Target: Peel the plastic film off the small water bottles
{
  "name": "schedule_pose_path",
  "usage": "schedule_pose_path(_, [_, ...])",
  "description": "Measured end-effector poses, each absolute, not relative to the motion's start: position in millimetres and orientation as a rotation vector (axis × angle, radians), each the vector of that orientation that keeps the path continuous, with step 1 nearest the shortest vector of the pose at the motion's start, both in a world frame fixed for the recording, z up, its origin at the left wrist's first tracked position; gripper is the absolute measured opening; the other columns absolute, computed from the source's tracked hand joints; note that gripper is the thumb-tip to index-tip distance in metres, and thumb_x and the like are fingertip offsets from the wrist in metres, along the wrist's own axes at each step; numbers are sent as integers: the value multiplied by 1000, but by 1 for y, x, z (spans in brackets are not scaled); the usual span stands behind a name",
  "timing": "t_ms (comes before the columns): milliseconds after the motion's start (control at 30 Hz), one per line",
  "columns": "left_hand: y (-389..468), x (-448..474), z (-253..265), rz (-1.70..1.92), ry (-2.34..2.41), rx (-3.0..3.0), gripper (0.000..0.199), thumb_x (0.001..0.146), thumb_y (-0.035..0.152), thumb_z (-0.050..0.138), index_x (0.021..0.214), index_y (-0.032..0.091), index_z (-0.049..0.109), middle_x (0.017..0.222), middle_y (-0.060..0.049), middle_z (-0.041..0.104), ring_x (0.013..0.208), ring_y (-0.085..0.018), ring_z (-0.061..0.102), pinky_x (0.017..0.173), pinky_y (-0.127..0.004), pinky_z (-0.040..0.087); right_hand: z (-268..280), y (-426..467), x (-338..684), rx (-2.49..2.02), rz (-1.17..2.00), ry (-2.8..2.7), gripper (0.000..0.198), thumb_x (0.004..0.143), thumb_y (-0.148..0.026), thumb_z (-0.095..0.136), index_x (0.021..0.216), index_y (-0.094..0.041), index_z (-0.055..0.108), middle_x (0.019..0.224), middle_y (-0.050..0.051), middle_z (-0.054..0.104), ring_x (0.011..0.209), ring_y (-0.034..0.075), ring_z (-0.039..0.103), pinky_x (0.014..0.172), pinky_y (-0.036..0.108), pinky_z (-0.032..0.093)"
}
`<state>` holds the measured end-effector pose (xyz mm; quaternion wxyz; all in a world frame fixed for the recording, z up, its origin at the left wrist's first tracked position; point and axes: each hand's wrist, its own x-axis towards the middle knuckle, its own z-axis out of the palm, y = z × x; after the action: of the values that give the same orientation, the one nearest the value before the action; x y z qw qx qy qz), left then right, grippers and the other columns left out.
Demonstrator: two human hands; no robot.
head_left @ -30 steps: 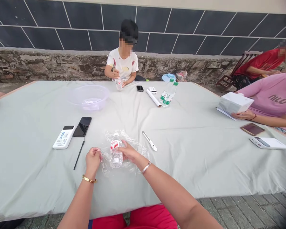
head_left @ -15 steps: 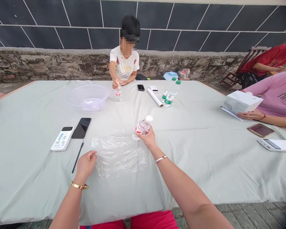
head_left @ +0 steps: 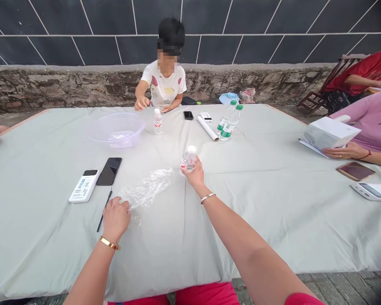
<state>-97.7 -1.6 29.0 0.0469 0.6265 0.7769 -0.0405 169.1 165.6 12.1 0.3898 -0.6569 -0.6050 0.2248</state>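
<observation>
My right hand (head_left: 195,173) is wrapped round a small clear water bottle (head_left: 188,159) with a white cap and a red-and-white label. The bottle stands about upright at the middle of the table. My left hand (head_left: 117,216) is closed on the near left end of a clear plastic bag (head_left: 149,188), which lies bunched up and slants away to the right. Its fingertips are partly hidden by the back of the hand. Just left of that hand lies a thin black strap (head_left: 104,212), joined to a black phone (head_left: 109,171).
A white power bank (head_left: 84,186) lies beside the phone. Farther back stand a translucent purple basin (head_left: 117,127), another small bottle (head_left: 158,123), a paper roll (head_left: 208,128) and two green-capped bottles (head_left: 229,127). One person sits opposite; another at the right holds a white box (head_left: 333,133).
My left hand has gathered the flat plastic bag into a bunch. My right hand has brought the tilted bottle upright, slightly left and away. The person opposite has let go of their bottle.
</observation>
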Motion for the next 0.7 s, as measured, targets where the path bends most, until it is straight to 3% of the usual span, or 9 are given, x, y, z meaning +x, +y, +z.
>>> schedule_pose_path(167, [-12, -91, 44, -194, 2158, 1838, 23, 79, 9, 33, 83, 21, 53, 73, -5, 62, 65, -20, 56, 53, -27, 25, 13, 167, 175, -1704, 583, -1573, 83, 69, -34, 65, 141, -16, 26, 128, 15, 48, 114, 25, 51, 94, 39, 43])
schedule_pose_path(233, [-15, -86, 49, -142, 2112, 1861, 24, 78, 8, 34, 86, 22, 51, 71, -4, 61, 64, -20, 55, 53, -28, 23, 23, 153, 174, -1694, 526, -1559, 83, 71, -35, 63, 142, -16, 24, 133, 17, 44, 120, 28, 47, 97, 43, 41])
schedule_pose_path(333, [-20, -74, 60, 2, 2018, 1874, 26, 76, 8, 37, 92, 23, 51, 70, -3, 60, 64, -19, 54, 54, -27, 24, 51, 113, 165, -1424, 463, -1640, 66, 80, -35, 56, 140, -21, 30, 136, 15, 43, 124, 26, 43, 102, 46, 37])
schedule_pose_path(400, [-23, -65, 72, 152, 1866, 1827, 24, 76, 12, 41, 94, 24, 51, 67, -1, 58, 63, -19, 53, 55, -27, 27, 73, 83, 154, -1082, 723, -1936, 60, 81, -36, 57, 137, -25, 37, 134, 10, 47, 124, 24, 44, 102, 43, 37])
schedule_pose_path(533, [-29, -55, 103, 564, 1456, 1486, 14, 75, 26, 55, 89, 25, 54, 74, -1, 60, 64, -17, 53, 57, -26, 38, 97, 51, 132, -432, 1492, -2199, 79, 70, -52, 67, 139, -26, 37, 134, 7, 48, 125, 24, 43, 104, 39, 35])
schedule_pose_path(633, [-28, -56, 120, 921, 1344, 1138, 24, 65, 35, 68, 83, 23, 56, 79, -2, 61, 67, -16, 56, 60, -28, 44, 88, 43, 122, -344, 1776, -2035, 73, 66, -55, 69, 128, -22, 49, 118, 6, 58, 112, 22, 52, 96, 35, 40])
schedule_pose_path(700, [-23, -56, 124, 1154, 1342, 925, 34, 57, 38, 73, 79, 22, 53, 72, -1, 60, 68, -18, 59, 65, -32, 47, 74, 35, 115, -514, 1826, -1957, 56, 63, -45, 74, 110, -19, 60, 96, 2, 63, 93, 18, 58, 85, 31, 46])
